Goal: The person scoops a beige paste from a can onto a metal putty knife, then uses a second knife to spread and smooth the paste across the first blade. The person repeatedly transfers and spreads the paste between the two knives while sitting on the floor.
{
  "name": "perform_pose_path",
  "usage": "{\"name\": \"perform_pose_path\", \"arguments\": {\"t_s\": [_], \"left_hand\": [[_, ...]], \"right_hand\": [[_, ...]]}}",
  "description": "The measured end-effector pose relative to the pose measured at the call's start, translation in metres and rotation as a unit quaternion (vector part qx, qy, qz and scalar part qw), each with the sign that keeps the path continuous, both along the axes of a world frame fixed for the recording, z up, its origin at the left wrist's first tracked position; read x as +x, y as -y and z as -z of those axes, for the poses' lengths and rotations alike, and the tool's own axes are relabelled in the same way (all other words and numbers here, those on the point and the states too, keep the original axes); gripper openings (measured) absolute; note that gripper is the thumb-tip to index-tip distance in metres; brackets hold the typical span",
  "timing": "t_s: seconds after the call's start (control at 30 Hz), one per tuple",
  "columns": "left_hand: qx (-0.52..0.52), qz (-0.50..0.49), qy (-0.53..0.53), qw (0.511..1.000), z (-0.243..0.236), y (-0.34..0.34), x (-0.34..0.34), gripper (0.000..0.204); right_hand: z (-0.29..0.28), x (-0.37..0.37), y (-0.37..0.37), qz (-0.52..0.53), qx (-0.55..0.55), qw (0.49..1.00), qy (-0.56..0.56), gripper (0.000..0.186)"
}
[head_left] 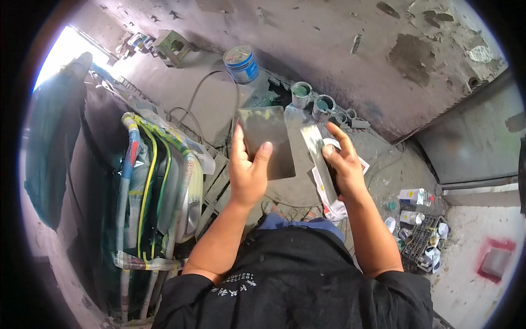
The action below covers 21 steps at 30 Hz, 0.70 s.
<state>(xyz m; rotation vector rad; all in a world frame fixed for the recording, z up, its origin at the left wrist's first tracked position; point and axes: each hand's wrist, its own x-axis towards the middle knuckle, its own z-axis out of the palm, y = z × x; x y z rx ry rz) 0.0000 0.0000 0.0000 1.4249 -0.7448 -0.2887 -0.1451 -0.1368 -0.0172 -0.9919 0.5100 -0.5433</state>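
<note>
My left hand point(247, 170) grips a dark grey flat rectangular plate point(272, 131) by its left side, thumb across the face, with yellowish smears along the plate's top edge. My right hand point(348, 167) is closed on a long, narrow metal strip point(313, 140), like a scraper blade, held tilted with its pale end up, beside the plate and apart from it. Behind the strip, lower down, lies a white and red paper or bag point(323, 186), partly hidden by my hand.
Masked car panels on a taped rack point(126, 192) fill the left. A blue bucket point(244, 71), paint cans point(301, 93) and a hose point(192, 98) lie along the back wall point(345, 22). At lower right stand a black crate point(416, 249) with containers and a bottle point(411, 196).
</note>
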Motion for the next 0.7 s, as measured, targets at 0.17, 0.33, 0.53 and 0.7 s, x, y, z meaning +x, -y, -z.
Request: {"name": "perform_pose_path", "arguments": {"t_s": [0.17,0.33,0.53,0.7], "left_hand": [[-0.231,0.012,-0.164,0.959,0.004,0.000,0.000,0.038],[-0.257,0.015,-0.181,0.949,-0.013,0.000,-0.017,0.038],[-0.292,0.049,-0.140,0.945,0.000,-0.001,-0.025,0.037],[-0.293,0.085,-0.159,0.939,-0.008,-0.001,-0.029,0.035]], "right_hand": [[0.011,-0.016,-0.036,-0.037,0.008,0.999,-0.026,0.059],[0.002,0.004,-0.068,-0.085,0.097,0.992,0.009,0.058],[-0.010,0.015,-0.051,-0.056,0.074,0.996,0.007,0.058],[-0.007,0.009,-0.052,-0.036,0.057,0.998,-0.008,0.060]]}}
